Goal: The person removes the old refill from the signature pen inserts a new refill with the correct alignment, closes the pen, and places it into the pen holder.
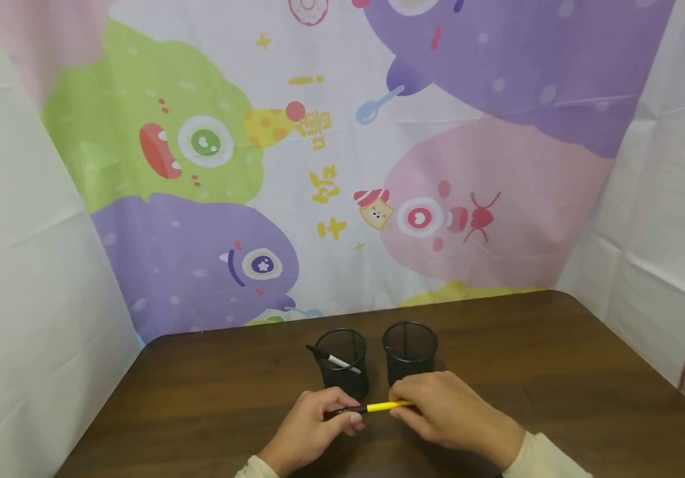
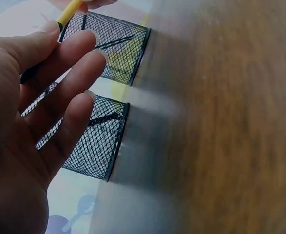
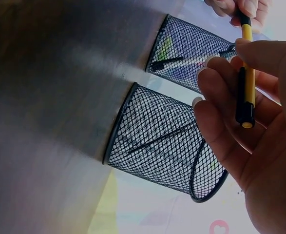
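Head view, bottom centre — left hand (image 1: 311, 426) and right hand (image 1: 453, 411) pinch one yellow-and-black pen (image 1: 381, 406); just above, a mesh cup (image 1: 339, 382) holds a white marker (image 1: 341, 362).

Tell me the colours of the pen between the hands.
The pen is yellow and black; the right wrist view shows it best.

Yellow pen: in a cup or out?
Out: the left hand and right hand both hold the yellow pen, outside both mesh cups.
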`<state>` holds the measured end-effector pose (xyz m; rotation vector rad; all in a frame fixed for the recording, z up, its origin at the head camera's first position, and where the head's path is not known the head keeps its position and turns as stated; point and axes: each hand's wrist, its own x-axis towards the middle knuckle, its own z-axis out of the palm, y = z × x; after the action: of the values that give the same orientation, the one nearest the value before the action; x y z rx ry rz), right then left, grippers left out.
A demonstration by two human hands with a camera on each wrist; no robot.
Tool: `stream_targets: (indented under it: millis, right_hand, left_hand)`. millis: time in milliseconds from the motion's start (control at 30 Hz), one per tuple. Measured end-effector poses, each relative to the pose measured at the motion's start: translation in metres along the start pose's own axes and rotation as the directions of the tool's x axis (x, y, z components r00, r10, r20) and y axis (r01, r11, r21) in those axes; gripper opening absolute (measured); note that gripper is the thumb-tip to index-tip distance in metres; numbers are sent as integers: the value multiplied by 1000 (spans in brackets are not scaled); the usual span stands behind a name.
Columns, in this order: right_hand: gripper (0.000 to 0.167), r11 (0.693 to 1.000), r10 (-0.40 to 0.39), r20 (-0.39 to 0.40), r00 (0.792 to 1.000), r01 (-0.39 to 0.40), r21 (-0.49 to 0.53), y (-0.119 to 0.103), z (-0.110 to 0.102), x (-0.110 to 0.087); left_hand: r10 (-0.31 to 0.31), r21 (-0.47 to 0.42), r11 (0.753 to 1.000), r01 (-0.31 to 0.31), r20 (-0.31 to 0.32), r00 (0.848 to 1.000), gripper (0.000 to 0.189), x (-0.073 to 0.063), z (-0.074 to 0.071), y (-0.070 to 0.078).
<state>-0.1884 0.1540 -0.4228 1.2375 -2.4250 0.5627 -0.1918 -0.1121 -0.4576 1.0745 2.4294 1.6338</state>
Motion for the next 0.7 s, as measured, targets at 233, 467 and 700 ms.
stream_targets:
  millis: [233, 467, 700]
  right_hand:
    - [9, 1000, 9, 4, 1000, -9, 15, 0, 1, 0]
    - [8, 998, 31, 14, 999, -32, 55, 2, 2, -1]
    - [13, 998, 30, 2, 1000, -30, 58, 4, 4, -1]
  left_hand:
    - [-8, -19, 1000, 8, 0, 1000, 12, -2, -1, 0]
    - [-17, -28, 999, 17, 4, 1000, 14, -2, -1, -2]
    - [-20, -12, 1000, 20, 1, 1000, 14, -1, -1, -3]
